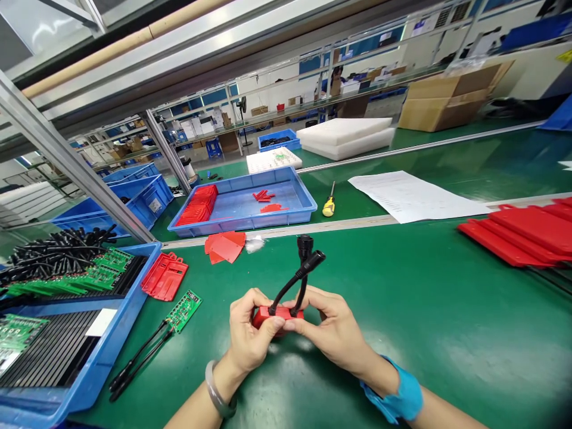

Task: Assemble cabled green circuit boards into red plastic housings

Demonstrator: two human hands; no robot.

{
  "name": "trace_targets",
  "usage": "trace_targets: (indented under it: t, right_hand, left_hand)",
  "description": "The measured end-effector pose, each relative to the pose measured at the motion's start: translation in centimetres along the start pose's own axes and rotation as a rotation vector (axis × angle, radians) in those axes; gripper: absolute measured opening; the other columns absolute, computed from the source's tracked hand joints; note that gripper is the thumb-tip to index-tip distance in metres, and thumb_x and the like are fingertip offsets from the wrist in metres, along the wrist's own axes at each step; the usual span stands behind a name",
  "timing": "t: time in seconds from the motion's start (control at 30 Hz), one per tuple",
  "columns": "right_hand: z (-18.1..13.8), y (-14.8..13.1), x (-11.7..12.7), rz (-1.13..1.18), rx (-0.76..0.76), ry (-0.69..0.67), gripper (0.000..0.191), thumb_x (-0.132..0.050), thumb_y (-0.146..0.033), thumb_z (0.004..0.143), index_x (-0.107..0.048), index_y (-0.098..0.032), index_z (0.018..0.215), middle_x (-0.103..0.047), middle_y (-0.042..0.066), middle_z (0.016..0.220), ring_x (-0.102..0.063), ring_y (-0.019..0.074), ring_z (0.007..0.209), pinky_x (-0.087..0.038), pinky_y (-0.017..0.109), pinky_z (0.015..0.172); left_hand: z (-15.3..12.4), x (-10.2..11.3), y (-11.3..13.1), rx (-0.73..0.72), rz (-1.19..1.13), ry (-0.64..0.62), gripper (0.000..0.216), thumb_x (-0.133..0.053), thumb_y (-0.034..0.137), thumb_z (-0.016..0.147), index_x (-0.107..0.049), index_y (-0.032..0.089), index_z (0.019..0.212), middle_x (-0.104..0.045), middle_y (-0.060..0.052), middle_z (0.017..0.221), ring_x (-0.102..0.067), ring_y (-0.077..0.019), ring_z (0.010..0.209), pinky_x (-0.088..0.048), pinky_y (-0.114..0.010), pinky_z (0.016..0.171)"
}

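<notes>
Both hands grip a small red plastic housing [268, 314] above the green table. My left hand [250, 336] pinches its left end, fingers curled. My right hand [333, 328] presses its right end with thumb and fingers closed. Two black cables with round connectors [307, 253] rise from the housing. A green circuit board with black cables [184, 310] lies just left of my hands.
A blue tray [102, 351] with green boards and black cables sits at the left. A red cover [164, 275] lies beside it. Farther back are a blue tray of red parts [295, 214], a yellow screwdriver [329, 204], paper sheets [411, 196] and stacked red covers [522, 229].
</notes>
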State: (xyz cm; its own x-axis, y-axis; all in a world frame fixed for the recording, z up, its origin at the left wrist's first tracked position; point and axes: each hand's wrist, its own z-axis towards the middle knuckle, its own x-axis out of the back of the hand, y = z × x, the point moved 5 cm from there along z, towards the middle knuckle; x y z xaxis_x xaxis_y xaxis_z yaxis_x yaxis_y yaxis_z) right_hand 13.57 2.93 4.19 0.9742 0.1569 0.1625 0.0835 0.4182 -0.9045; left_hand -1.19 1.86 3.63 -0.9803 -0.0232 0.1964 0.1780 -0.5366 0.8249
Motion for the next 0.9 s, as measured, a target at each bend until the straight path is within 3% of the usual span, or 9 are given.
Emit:
trace_targets:
  t: [0.1, 0.2, 0.33, 0.43, 0.53, 0.63, 0.7, 0.8, 0.9]
  right_hand:
    - [0.7, 0.6, 0.1, 0.210, -0.117, -0.103, 0.021, -0.076, -0.034, 0.069, -0.067, -0.018, 0.079, -0.065, 0.003, 0.080, -0.059, 0.0184, 0.079, -0.044, 0.030, 0.075]
    - [0.9, 1.6, -0.3, 0.583, -0.369, -0.311, 0.034, -0.069, -0.041, 0.076, -0.065, -0.018, 0.101, -0.066, 0.005, 0.091, -0.061, 0.0184, 0.087, -0.046, 0.033, 0.083]
    - [0.4, 2.3, -0.5, 0.719, -0.506, -0.429, 0.035, -0.059, -0.041, 0.085, -0.065, -0.014, 0.106, -0.068, 0.007, 0.090, -0.063, 0.0153, 0.079, -0.049, 0.028, 0.075]
    - [0.4, 2.7, 0.0, 0.646, -0.471, -0.327, 0.037, -0.063, -0.040, 0.082, -0.064, -0.016, 0.111, -0.069, 0.006, 0.091, -0.064, 0.0162, 0.078, -0.050, 0.028, 0.074]
    - [0.4, 2.9, 0.2, 0.508, -0.467, -0.305, 0.043, -0.063, -0.044, 0.080, -0.063, -0.017, 0.114, -0.069, 0.007, 0.094, -0.064, 0.0192, 0.079, -0.052, 0.031, 0.073]
    - [0.4, 2.8, -0.1, 0.416, -0.439, -0.371, 0.047, -0.061, -0.047, 0.080, -0.063, -0.017, 0.116, -0.069, 0.008, 0.098, -0.064, 0.0220, 0.083, -0.053, 0.033, 0.072]
    - [0.4, 2.7, -0.2, 0.369, -0.404, -0.398, 0.046, -0.058, -0.048, 0.082, -0.062, -0.019, 0.117, -0.068, 0.007, 0.102, -0.063, 0.0245, 0.087, -0.053, 0.036, 0.077]
    - [0.6, 3.0, -0.1, 0.216, -0.316, -0.409, 0.042, -0.053, -0.045, 0.085, -0.062, -0.021, 0.119, -0.067, 0.006, 0.108, -0.062, 0.0277, 0.094, -0.052, 0.039, 0.082]
    - [0.9, 3.3, 0.4, -0.082, -0.176, -0.339, 0.036, -0.045, -0.038, 0.091, -0.061, -0.023, 0.120, -0.067, 0.006, 0.110, -0.061, 0.0273, 0.098, -0.049, 0.039, 0.086]
  left_hand:
    - [0.5, 0.4, 1.4, -0.272, 0.129, -0.008, 0.011, -0.064, 0.023, 0.076, -0.058, 0.018, 0.084, -0.062, -0.001, 0.070, -0.057, -0.0128, 0.062, -0.046, -0.025, 0.058]
    - [0.3, -0.1, 2.7, -0.625, 0.328, -0.090, 0.023, -0.064, 0.013, 0.075, -0.060, 0.019, 0.098, -0.070, -0.005, 0.082, -0.066, -0.0181, 0.082, -0.052, -0.032, 0.073]
    - [0.0, -1.0, 2.3, -0.785, 0.615, -0.193, 0.028, -0.062, 0.007, 0.076, -0.064, 0.025, 0.098, -0.071, -0.003, 0.095, -0.062, -0.0162, 0.100, -0.039, -0.039, 0.100]
    - [0.8, -0.5, 1.4, -0.620, 0.637, -0.156, 0.047, -0.075, 0.040, 0.065, -0.062, 0.031, 0.109, -0.054, -0.007, 0.129, -0.042, -0.0292, 0.125, -0.016, -0.054, 0.109]
    - [2.0, 1.0, -0.1, -0.213, 0.318, -0.039, 0.090, -0.070, 0.060, 0.059, -0.038, 0.028, 0.136, -0.025, -0.013, 0.148, -0.021, -0.0371, 0.135, -0.014, -0.056, 0.108]
    - [2.4, 1.2, -2.1, 0.227, -0.243, -0.065, 0.076, -0.058, 0.045, 0.080, -0.020, 0.025, 0.143, -0.040, -0.017, 0.140, -0.042, -0.0302, 0.126, -0.032, -0.049, 0.102]
    - [2.1, 0.5, -2.8, 0.428, -0.489, -0.149, 0.058, -0.058, 0.036, 0.082, -0.038, 0.019, 0.134, -0.058, -0.017, 0.122, -0.057, -0.0280, 0.110, -0.041, -0.045, 0.095]
    - [2.0, 0.1, -3.4, 0.535, -0.575, -0.153, 0.034, -0.065, 0.028, 0.077, -0.060, 0.011, 0.106, -0.068, -0.015, 0.100, -0.064, -0.0244, 0.092, -0.046, -0.037, 0.087]
    - [1.9, 0.2, -4.1, 0.553, -0.604, -0.040, 0.028, -0.069, 0.025, 0.074, -0.063, 0.011, 0.098, -0.069, -0.012, 0.094, -0.065, -0.0209, 0.087, -0.048, -0.032, 0.083]
